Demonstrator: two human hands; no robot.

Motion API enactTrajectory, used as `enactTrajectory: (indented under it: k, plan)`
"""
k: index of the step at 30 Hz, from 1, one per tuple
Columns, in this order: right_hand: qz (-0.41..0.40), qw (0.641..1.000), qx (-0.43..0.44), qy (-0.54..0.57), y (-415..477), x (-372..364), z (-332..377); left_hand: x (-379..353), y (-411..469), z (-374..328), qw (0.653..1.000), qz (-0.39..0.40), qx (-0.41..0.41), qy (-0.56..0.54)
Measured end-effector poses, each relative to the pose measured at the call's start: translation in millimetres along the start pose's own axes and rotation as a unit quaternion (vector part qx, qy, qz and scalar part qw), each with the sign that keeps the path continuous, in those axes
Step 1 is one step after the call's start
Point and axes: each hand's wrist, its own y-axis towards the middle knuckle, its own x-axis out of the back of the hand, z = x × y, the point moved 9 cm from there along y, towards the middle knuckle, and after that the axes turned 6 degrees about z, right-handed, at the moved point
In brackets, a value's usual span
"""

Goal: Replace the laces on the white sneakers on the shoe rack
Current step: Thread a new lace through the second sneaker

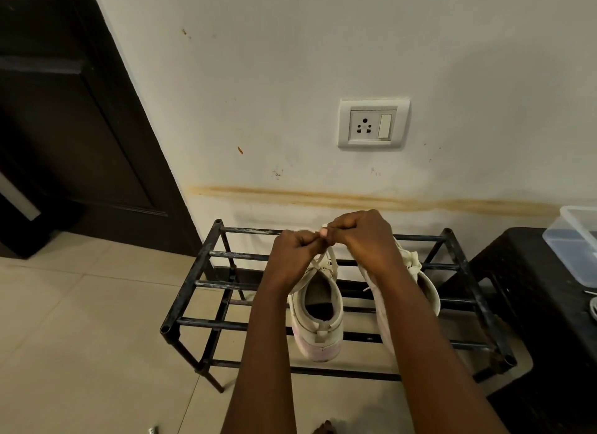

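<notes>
Two white sneakers stand heel toward me on the top bars of a black metal shoe rack point(185, 299). The left sneaker point(318, 317) shows its open collar and a pinkish heel. The right sneaker point(420, 281) is mostly hidden behind my right forearm. My left hand point(292, 252) and my right hand point(361, 236) meet above the left sneaker's front, fingers curled, each pinching the white lace point(321, 260). Lace strands run down from my fingers to the sneaker's eyelets.
The rack stands against a stained white wall with a power socket point(373, 123). A dark door point(74, 136) is at the left. A black stool point(542, 304) at the right carries a clear plastic box point(578, 243). Beige floor tiles spread to the left.
</notes>
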Motion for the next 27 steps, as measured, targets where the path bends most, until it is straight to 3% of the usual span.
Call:
enactTrajectory:
  k: [4,7,11,17,22,27]
  plan:
    - [-0.025,0.999,-0.012,0.021,3.1,19.0,-15.9,5.8,1.7,9.4,0.998,-0.01,0.018,-0.053]
    - [0.044,0.997,0.006,0.056,1.8,-2.3,-20.2,3.8,1.9,11.2,0.997,-0.001,0.021,-0.076]
    - [0.03,0.99,-0.001,0.137,1.7,-10.4,-31.3,-2.5,0.1,12.8,0.993,0.016,0.03,-0.11]
    - [0.039,0.989,-0.036,0.14,7.5,-23.4,-45.3,-5.7,-2.9,22.2,0.986,-0.001,0.066,-0.156]
    - [0.078,0.941,-0.085,0.318,8.0,-32.0,-56.1,3.4,-8.6,29.8,0.962,-0.066,0.091,-0.25]
    - [0.084,0.93,-0.054,0.354,9.0,-30.7,-50.8,1.3,-5.7,32.3,0.97,-0.049,0.091,-0.218]
